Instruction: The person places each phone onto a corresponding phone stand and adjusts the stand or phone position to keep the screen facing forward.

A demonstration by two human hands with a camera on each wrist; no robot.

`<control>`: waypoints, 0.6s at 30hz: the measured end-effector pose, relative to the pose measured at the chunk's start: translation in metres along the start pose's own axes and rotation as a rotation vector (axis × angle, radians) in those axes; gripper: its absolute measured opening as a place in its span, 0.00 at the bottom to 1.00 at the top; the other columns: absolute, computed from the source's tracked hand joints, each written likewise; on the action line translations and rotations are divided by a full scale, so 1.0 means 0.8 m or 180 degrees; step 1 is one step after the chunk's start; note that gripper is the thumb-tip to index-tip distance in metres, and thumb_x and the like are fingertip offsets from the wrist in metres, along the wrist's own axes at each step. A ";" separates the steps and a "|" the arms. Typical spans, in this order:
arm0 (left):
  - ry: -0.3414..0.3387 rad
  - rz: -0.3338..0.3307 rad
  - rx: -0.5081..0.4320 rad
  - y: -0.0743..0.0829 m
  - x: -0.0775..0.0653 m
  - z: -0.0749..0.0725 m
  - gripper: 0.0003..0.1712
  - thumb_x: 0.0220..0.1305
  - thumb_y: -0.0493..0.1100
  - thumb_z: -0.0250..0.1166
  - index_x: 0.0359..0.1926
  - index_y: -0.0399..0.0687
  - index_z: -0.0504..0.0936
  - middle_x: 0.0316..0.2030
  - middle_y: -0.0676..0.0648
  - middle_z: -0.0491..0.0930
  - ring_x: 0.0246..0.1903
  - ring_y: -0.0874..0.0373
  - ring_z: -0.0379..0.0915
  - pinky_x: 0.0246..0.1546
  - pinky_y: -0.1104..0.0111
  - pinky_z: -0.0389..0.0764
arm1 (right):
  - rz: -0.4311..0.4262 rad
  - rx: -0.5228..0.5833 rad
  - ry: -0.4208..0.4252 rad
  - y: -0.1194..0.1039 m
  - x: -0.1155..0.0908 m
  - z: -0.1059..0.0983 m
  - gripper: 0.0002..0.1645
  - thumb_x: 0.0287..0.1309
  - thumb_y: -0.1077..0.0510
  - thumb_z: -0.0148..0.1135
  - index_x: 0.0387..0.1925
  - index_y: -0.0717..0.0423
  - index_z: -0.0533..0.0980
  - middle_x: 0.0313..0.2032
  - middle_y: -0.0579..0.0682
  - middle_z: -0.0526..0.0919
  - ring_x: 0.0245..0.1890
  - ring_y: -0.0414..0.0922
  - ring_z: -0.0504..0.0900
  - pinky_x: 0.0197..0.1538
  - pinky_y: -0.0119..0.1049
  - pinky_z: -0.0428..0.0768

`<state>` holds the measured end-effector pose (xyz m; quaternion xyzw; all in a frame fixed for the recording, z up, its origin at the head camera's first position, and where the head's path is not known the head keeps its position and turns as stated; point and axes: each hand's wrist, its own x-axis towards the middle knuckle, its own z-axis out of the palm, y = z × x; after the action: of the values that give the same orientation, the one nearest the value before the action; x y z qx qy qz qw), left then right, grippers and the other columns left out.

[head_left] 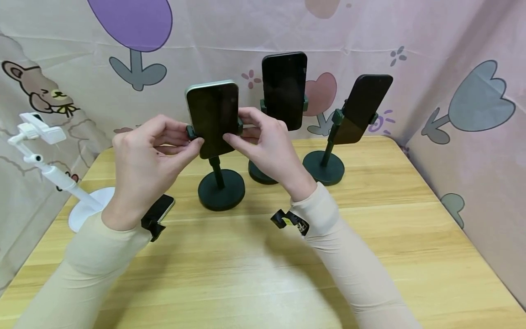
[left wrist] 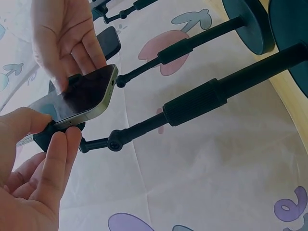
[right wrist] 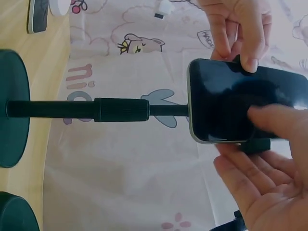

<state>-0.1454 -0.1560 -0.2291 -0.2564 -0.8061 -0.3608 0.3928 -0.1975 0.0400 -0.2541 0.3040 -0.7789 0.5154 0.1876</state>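
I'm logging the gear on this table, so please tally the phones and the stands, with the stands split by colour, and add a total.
Phones: 4 (three mounted, one lying on the table)
Dark green stands: 3
White stand: 1
Total: 8

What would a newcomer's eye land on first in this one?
Probably the mint-edged phone raised on a dark green stand near the middle of the head view, the left grip and right grip at its sides. Behind it to the right, two more phones sit in similar stands. A white stand without a phone is at far left.
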 end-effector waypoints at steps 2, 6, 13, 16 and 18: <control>0.0011 -0.0078 -0.0009 -0.002 -0.001 0.000 0.09 0.47 0.29 0.73 0.30 0.31 0.82 0.25 0.44 0.84 0.25 0.80 0.76 0.26 0.84 0.78 | -0.0101 -0.0022 -0.0004 0.012 0.002 0.001 0.25 0.55 0.57 0.69 0.55 0.59 0.76 0.46 0.48 0.83 0.38 0.34 0.83 0.45 0.29 0.80; 0.0011 -0.0144 -0.0004 -0.006 -0.001 -0.001 0.09 0.48 0.30 0.73 0.31 0.31 0.82 0.26 0.44 0.84 0.25 0.80 0.76 0.26 0.84 0.77 | -0.0172 -0.0028 0.0042 0.021 0.004 0.004 0.25 0.54 0.57 0.69 0.53 0.59 0.77 0.43 0.47 0.84 0.37 0.34 0.84 0.44 0.27 0.80; -0.0011 -0.0111 0.0043 -0.006 0.000 -0.002 0.09 0.48 0.29 0.72 0.31 0.30 0.82 0.26 0.43 0.84 0.25 0.82 0.75 0.26 0.85 0.77 | -0.0090 -0.0023 0.0147 0.021 0.005 0.008 0.26 0.50 0.61 0.71 0.53 0.61 0.77 0.43 0.50 0.84 0.38 0.39 0.85 0.44 0.28 0.80; -0.0017 -0.0179 0.0027 -0.008 0.001 -0.003 0.09 0.48 0.30 0.72 0.32 0.30 0.82 0.26 0.43 0.84 0.25 0.82 0.75 0.26 0.85 0.76 | -0.0070 -0.0021 0.0164 0.022 0.005 0.010 0.26 0.49 0.61 0.71 0.52 0.61 0.78 0.43 0.50 0.84 0.38 0.38 0.84 0.45 0.27 0.79; -0.0027 -0.0229 0.0008 -0.010 0.001 -0.003 0.09 0.49 0.31 0.72 0.33 0.30 0.82 0.27 0.42 0.84 0.25 0.81 0.75 0.27 0.86 0.76 | -0.0092 -0.0039 0.0170 0.021 0.005 0.011 0.25 0.50 0.60 0.71 0.52 0.60 0.78 0.43 0.49 0.84 0.38 0.37 0.84 0.45 0.27 0.79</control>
<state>-0.1504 -0.1626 -0.2303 -0.2282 -0.8169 -0.3726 0.3765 -0.2118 0.0353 -0.2667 0.3002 -0.7723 0.5158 0.2176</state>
